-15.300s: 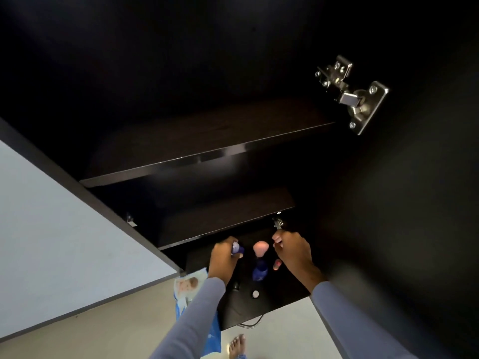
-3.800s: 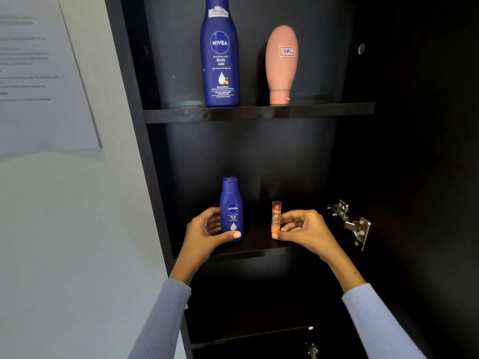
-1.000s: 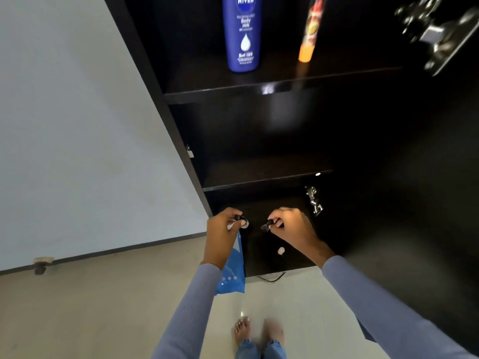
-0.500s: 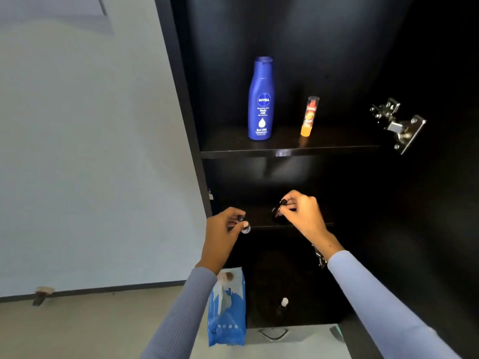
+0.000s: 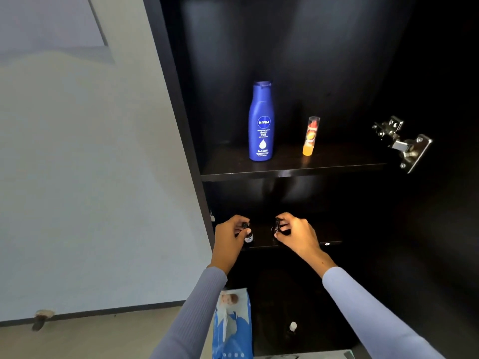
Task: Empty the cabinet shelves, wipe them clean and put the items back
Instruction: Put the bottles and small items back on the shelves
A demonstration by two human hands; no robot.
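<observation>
In the dark cabinet, a blue Nivea bottle (image 5: pixel 261 123) and an orange lip-balm tube (image 5: pixel 310 136) stand upright on one shelf (image 5: pixel 293 173). One shelf lower (image 5: pixel 305 243), my left hand (image 5: pixel 229 240) pinches a small dark bottle with a white label (image 5: pixel 247 233) at the shelf's left front. My right hand (image 5: pixel 295 233) grips a small dark item (image 5: pixel 276 225) beside it. Both items sit at or just above the shelf surface; contact is too dark to tell.
A blue wet-wipes pack (image 5: pixel 232 325) lies by the cabinet's left foot. A small white-capped bottle (image 5: pixel 293 327) stands at the cabinet bottom. A metal door hinge (image 5: pixel 401 143) juts out at the right. A pale wall (image 5: pixel 90 177) fills the left.
Both hands rose from the cabinet bottom with the small dark items and now hold them at the lower shelf. My view tilted upward.
</observation>
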